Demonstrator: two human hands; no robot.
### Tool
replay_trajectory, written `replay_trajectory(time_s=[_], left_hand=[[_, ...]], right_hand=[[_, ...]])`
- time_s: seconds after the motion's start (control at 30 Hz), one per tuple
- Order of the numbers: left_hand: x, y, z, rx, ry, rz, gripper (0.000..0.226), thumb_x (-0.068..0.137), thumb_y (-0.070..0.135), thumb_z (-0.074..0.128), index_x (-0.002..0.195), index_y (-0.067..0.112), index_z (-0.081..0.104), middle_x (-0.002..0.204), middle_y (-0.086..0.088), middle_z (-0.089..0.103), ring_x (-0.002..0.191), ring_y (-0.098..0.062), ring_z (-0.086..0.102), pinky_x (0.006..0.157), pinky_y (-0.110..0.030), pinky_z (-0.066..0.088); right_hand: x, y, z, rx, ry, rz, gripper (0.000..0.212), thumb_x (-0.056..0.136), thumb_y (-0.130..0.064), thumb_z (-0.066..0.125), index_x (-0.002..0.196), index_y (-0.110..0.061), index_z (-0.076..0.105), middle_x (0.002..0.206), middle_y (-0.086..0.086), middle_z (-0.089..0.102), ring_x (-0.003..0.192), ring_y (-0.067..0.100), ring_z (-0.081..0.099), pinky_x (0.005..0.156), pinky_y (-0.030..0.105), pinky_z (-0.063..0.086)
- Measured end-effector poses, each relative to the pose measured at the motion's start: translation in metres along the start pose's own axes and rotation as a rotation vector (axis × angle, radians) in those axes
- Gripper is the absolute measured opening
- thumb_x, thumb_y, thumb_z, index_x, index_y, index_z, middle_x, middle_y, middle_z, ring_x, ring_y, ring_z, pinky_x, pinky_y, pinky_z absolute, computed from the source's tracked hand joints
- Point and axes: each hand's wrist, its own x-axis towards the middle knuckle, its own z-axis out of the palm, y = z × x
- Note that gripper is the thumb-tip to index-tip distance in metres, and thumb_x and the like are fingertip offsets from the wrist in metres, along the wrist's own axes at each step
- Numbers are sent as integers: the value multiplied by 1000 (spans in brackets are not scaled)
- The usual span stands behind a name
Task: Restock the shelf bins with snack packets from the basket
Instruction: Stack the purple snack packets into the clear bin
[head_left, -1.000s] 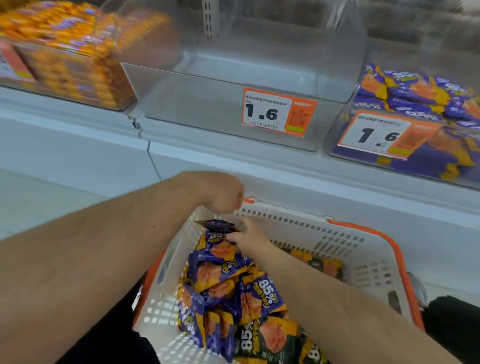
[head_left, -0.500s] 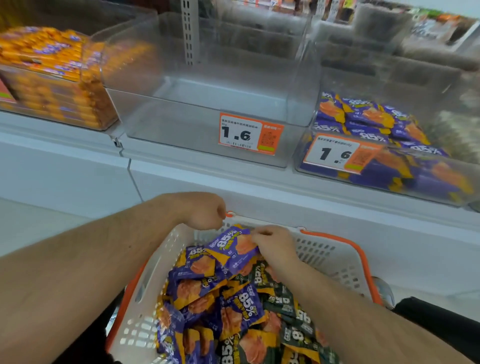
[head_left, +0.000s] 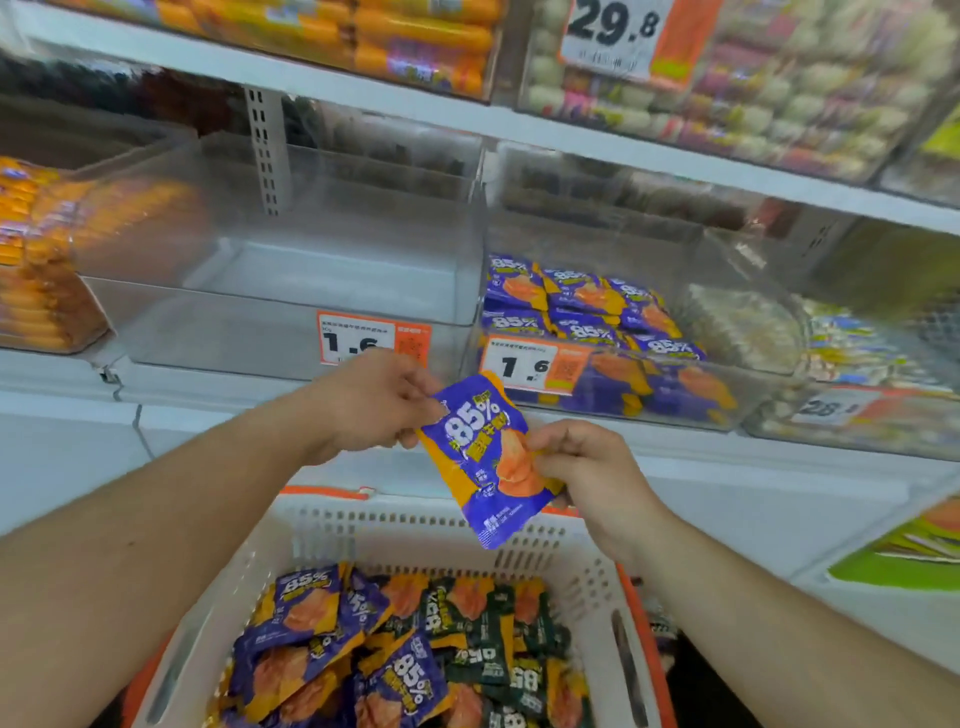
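Note:
A purple and orange snack packet (head_left: 480, 457) marked 85% hangs in the air above the white basket (head_left: 415, 525). My left hand (head_left: 374, 400) pinches its upper left corner. My right hand (head_left: 582, 467) pinches its right edge. The basket below holds several purple packets (head_left: 311, 618) and dark green packets (head_left: 483, 623). On the shelf ahead stands a clear bin (head_left: 270, 332) with nothing in it and a 1.6 price tag (head_left: 374, 343). To its right, a second clear bin (head_left: 727, 400) holds several of the same purple packets (head_left: 571, 306).
An orange-packet bin (head_left: 47, 270) fills the shelf's left end. Further bins of mixed sweets (head_left: 857, 364) stand at the right. An upper shelf (head_left: 467, 119) with more goods and a 29.8 tag (head_left: 623, 36) overhangs the bins. The basket has orange rims (head_left: 644, 649).
Both hands have risen out of the basket with one purple packet held between them. My view has tilted upward, showing the upper shelf.

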Motion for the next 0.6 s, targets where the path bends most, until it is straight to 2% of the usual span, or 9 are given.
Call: replay_trajectory(time_s=[0.07,0.13,0.23,0.27,0.33,0.4,0.47,0.53,0.6], left_hand=[[3,17,5,-108,147,113,8,92,9,64,90,15,59,67,1,65,44,-8,54,42,-18,39],[8,32,12,-233,299,228,8,94,10,59,90,17,59,59,6,63,41,-4,54,41,-15,39],[20,45,23,-250,393,416,6,95,29,55,100,31,58,75,13,67,59,-2,61,58,-22,48],[24,47,26,-205,385,479,17,90,38,53,106,35,56,84,16,67,68,-5,61,65,-26,50],[30,47,29,41,403,607,42,84,44,47,124,32,54,110,15,66,91,-8,61,81,-28,49],[41,42,32,406,491,690,65,83,45,47,140,13,47,138,-6,53,121,-25,53,101,-42,44],[48,38,37,652,494,566,80,84,46,55,151,11,29,156,-13,27,136,-35,38,108,-51,34],[54,31,46,826,453,410,91,82,46,66,153,13,21,162,-12,5,135,-35,37,107,-49,30],[57,25,52,939,480,393,92,69,41,77,145,7,38,161,-18,11,119,-38,51,96,-48,40]], right_hand=[[-3,-10,-8,53,-7,-15,34,82,21,48,80,-9,64,66,4,68,55,20,59,42,22,34],[-2,-20,-14,160,-1,-33,34,84,19,47,88,-9,65,73,5,70,59,17,63,44,22,34],[4,-45,-23,336,84,-98,35,87,18,44,96,-9,64,76,1,72,62,14,64,46,21,38],[6,-55,-28,373,123,-133,35,88,18,43,96,-9,64,77,1,72,62,14,64,45,20,40],[13,-75,-40,386,205,-197,36,88,18,41,94,-10,63,87,6,71,68,18,64,44,19,42],[31,-91,-57,353,319,-223,36,89,17,40,93,-11,63,89,11,69,63,20,61,42,19,44],[53,-103,-71,213,471,-195,35,90,14,41,97,-12,64,88,10,67,56,17,54,40,18,41],[82,-108,-86,148,608,-175,34,91,9,42,107,-9,65,85,8,65,52,14,49,38,15,37],[112,-113,-100,121,678,-158,30,93,2,45,117,-6,62,88,6,63,58,13,54,40,13,40]])
